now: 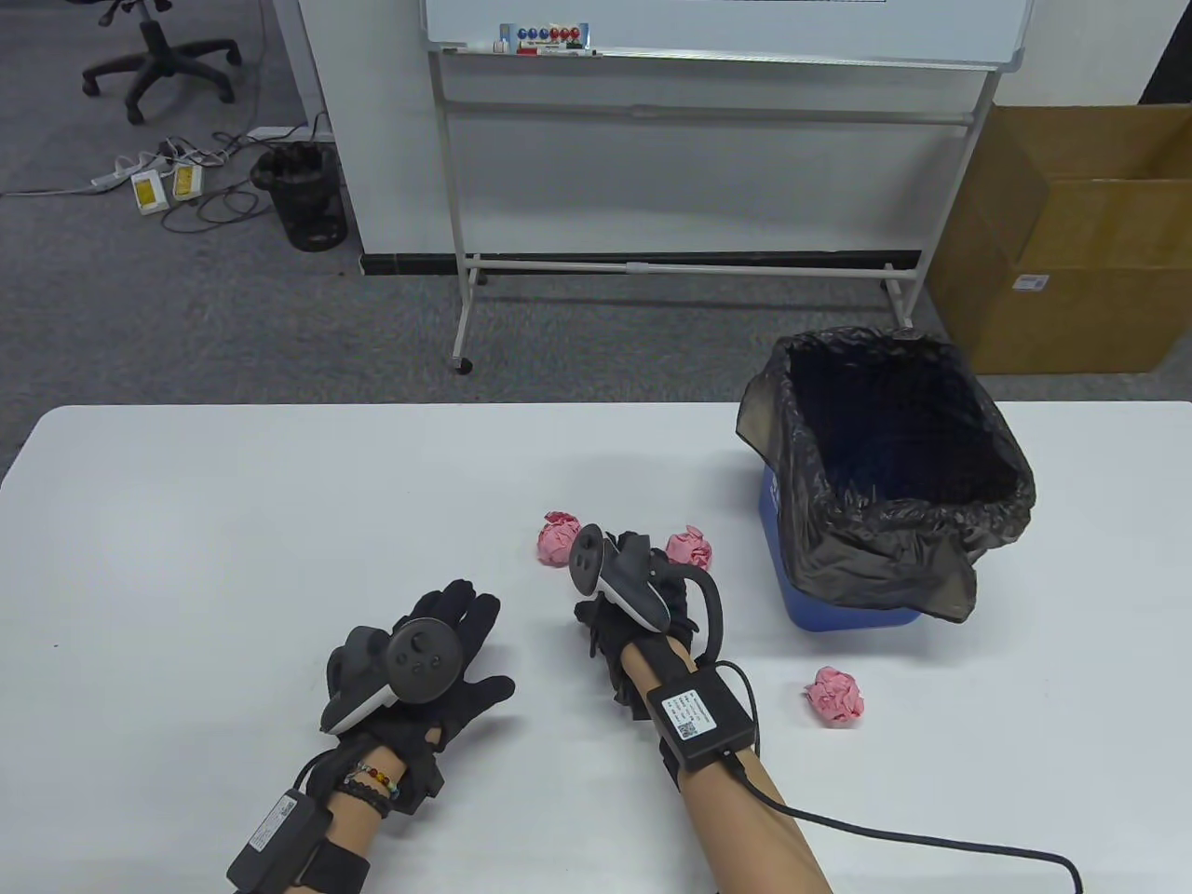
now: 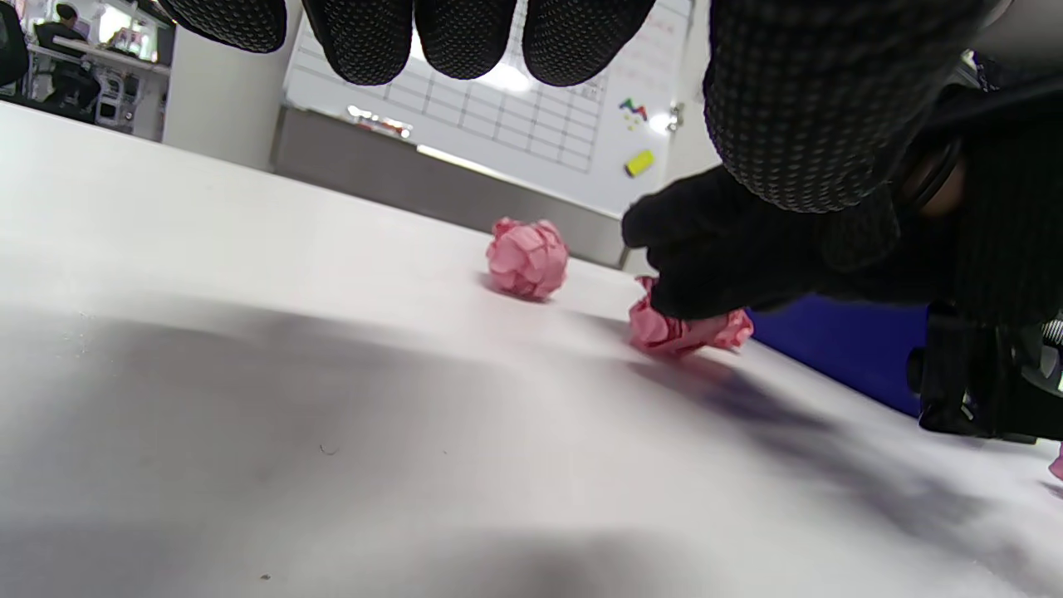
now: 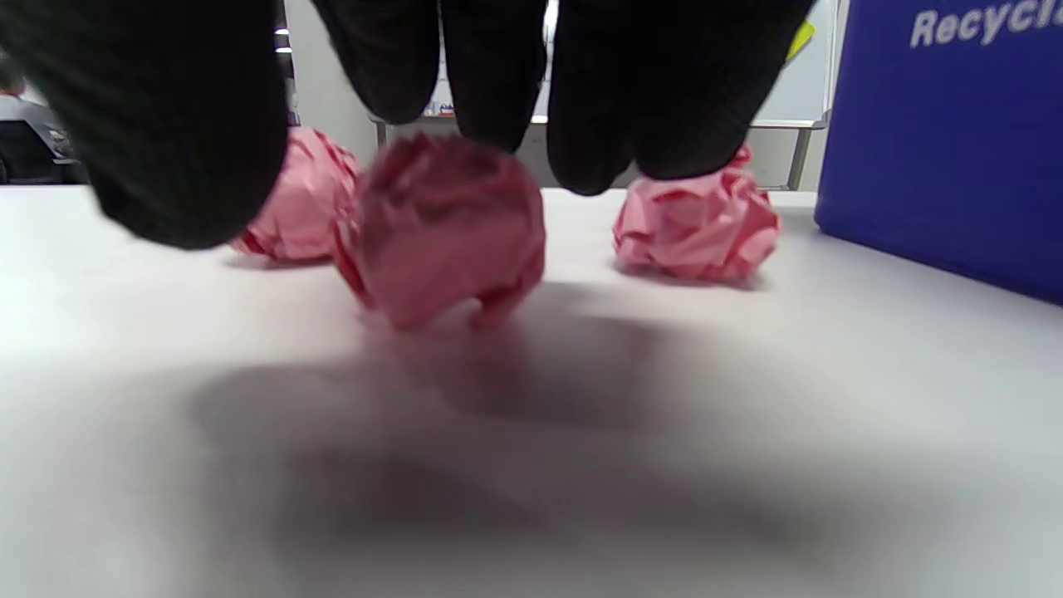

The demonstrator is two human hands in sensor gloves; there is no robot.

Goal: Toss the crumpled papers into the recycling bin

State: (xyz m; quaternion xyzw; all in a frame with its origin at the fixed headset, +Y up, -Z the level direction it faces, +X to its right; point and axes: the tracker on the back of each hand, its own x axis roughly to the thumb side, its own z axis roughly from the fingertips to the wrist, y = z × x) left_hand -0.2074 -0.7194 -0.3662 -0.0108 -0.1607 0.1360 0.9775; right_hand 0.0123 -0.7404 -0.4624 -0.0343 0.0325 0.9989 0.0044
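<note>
Pink crumpled paper balls lie on the white table (image 1: 233, 521). One ball (image 3: 448, 232) sits under my right hand (image 1: 631, 557); the hand hides it in the table view, and it shows in the left wrist view (image 2: 689, 330). My right fingertips (image 3: 498, 124) touch its top and the thumb (image 3: 166, 124) stands just left of it. Other balls lie to the left (image 1: 559, 538), to the right (image 1: 689, 548) and nearer me (image 1: 835, 697). The blue recycling bin (image 1: 829, 605) with a black bag stands right of them. My left hand (image 1: 466, 643) rests flat, fingers spread, empty.
The table's far edge runs just behind the bin. A whiteboard stand (image 1: 680, 265) and a cardboard box (image 1: 1071, 242) stand on the floor beyond. A cable (image 1: 931, 829) trails from my right wrist across the table's near right.
</note>
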